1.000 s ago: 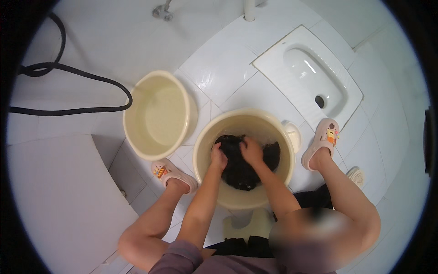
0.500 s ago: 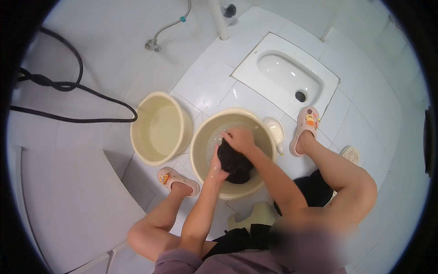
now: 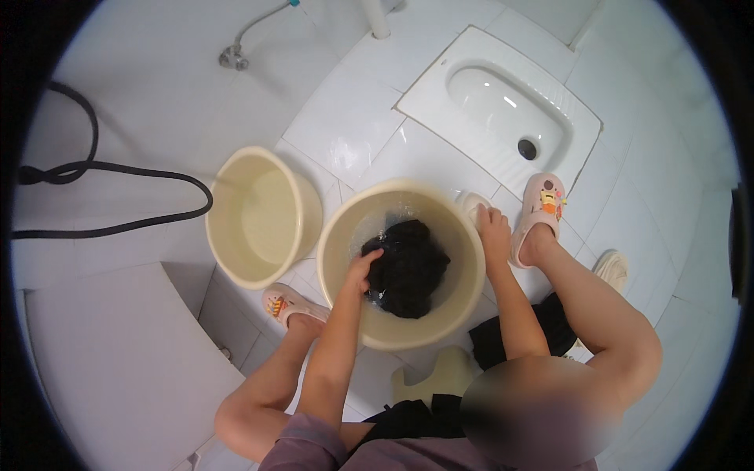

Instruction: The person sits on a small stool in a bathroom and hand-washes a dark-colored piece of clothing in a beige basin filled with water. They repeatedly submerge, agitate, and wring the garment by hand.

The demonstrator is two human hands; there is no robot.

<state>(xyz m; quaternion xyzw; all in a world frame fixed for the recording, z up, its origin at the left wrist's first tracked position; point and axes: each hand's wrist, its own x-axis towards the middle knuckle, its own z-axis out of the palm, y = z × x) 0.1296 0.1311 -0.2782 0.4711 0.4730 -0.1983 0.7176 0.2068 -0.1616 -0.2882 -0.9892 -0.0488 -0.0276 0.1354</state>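
A bundle of wet black cloth (image 3: 407,271) lies in the large cream basin (image 3: 399,339), in water with some suds. My left hand (image 3: 363,272) grips the left side of the cloth, thumb on top and the other fingers mostly hidden. Outside the basin's right rim, my right hand (image 3: 493,233) is curled down over a cream oval object (image 3: 471,204) on the floor. The hand covers most of that object, so its kind does not show.
A second cream basin (image 3: 263,212) with water stands to the left. Beyond is a white squat toilet (image 3: 503,102). A cream stool (image 3: 436,381) is below the large basin. More black cloth (image 3: 488,341) hangs by my right leg. A black hose (image 3: 149,167) loops at left.
My right hand has let go of the black cloth and moved right, out of the basin, onto the cream oval object. The cloth has sunk lower and spread; my left hand stays on it.
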